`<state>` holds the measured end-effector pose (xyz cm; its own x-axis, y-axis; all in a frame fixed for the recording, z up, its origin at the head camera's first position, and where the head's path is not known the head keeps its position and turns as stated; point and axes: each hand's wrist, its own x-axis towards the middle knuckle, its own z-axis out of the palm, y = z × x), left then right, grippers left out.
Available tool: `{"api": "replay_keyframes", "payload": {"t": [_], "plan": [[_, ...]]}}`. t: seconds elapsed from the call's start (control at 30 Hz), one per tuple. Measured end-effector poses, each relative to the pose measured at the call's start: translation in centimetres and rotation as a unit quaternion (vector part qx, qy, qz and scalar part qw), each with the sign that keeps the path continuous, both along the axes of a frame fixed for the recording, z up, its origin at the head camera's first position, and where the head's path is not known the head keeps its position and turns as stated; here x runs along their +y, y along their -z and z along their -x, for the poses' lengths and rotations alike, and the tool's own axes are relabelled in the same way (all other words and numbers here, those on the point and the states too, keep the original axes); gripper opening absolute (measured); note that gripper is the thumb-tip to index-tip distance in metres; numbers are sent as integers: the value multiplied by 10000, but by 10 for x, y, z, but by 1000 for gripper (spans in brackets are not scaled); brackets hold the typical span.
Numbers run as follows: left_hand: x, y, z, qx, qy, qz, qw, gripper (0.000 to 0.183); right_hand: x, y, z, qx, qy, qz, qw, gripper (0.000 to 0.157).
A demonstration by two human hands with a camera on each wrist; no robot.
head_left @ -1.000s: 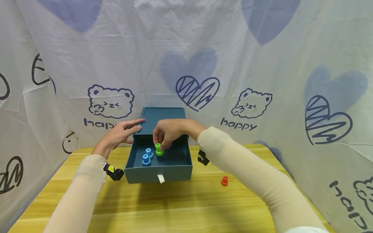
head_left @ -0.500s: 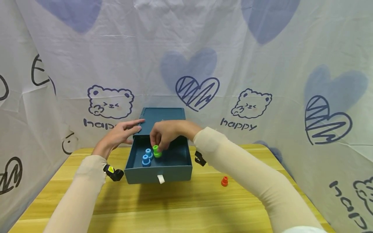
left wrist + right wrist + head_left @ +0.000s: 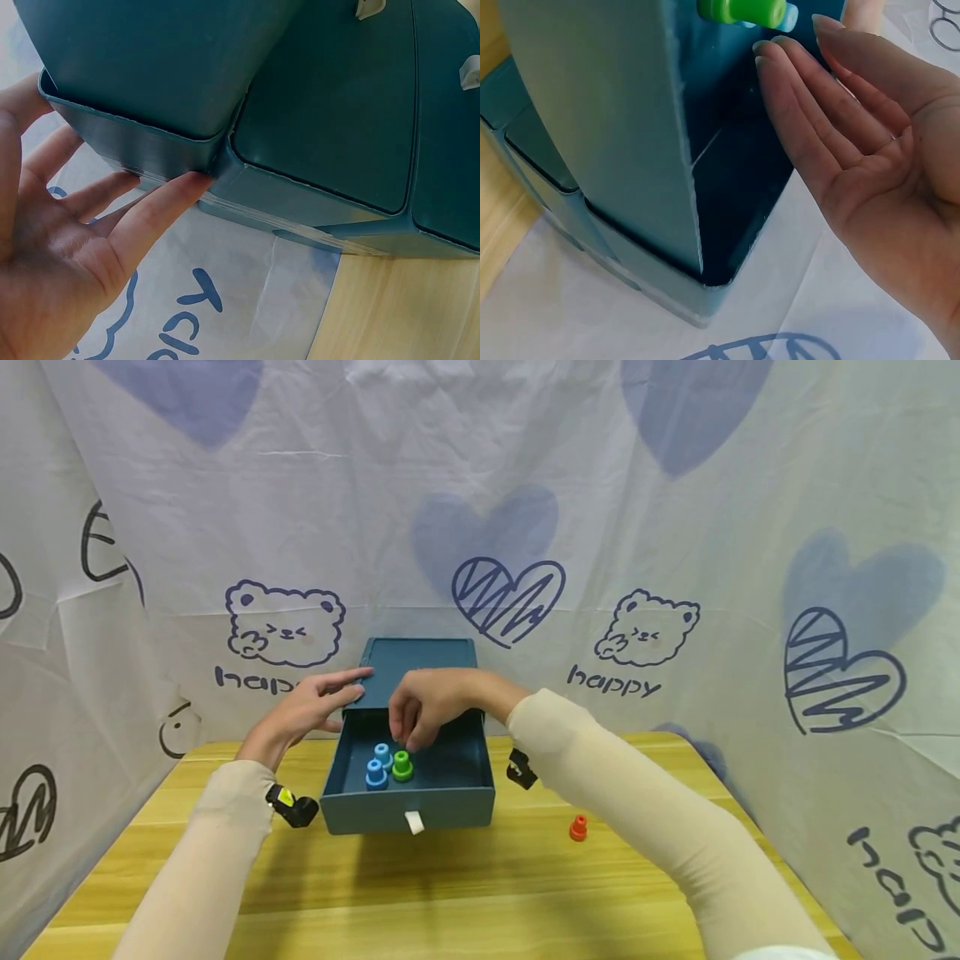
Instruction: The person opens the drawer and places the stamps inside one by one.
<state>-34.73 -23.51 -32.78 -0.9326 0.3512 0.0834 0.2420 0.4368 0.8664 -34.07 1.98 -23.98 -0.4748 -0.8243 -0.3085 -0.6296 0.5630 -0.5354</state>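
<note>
A dark teal drawer point(image 3: 450, 810) is pulled out of its cabinet point(image 3: 408, 653), the top one of a stack. Inside it stand a green stepped plastic peg point(image 3: 402, 768) and, to its left, two light blue ones, the front blue peg point(image 3: 377, 775) and the rear blue peg point(image 3: 383, 755). Just behind the green peg hovers my right hand point(image 3: 431, 702), its fingers extended and holding nothing in the right wrist view, apart from the peg. My left hand point(image 3: 303, 706) touches the cabinet's left side with spread, straight fingers; its fingertips point(image 3: 196, 180) rest along the cabinet edge.
A red stepped peg point(image 3: 578, 827) stands on the wooden table point(image 3: 480, 902), right of the cabinet. Lower drawers point(image 3: 330, 112) with pale pull tabs lie beneath the top one. A patterned white cloth point(image 3: 517, 460) hangs behind and at both sides.
My right hand has moved the green peg forward and left, next to the blue pegs, then let go of it and drawn slightly back. The left hand stays in place.
</note>
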Motion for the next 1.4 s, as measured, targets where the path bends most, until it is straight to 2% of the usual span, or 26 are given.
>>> {"api": "replay_keyframes", "payload": {"t": [0.33, 0.63, 0.87, 1.07, 1.4], "plan": [[1, -1, 2, -71, -35, -33, 10000, 63, 29, -6, 0, 52, -232, 642, 9977, 22], [1, 1, 2, -26, -57, -11, 10000, 63, 61, -14, 1, -152, 23, 1106, 9938, 25], [1, 2, 1, 23, 30, -52, 10000, 63, 89, -16, -1, -114, 306, 1280, 9912, 27], [0, 2, 1, 9, -32, -13, 10000, 64, 112, -9, 2, -59, 529, 1373, 9891, 27], [1, 2, 0, 56, -56, 31, 10000, 63, 155, 15, 7, -11, 848, 1600, 9835, 26]]}}
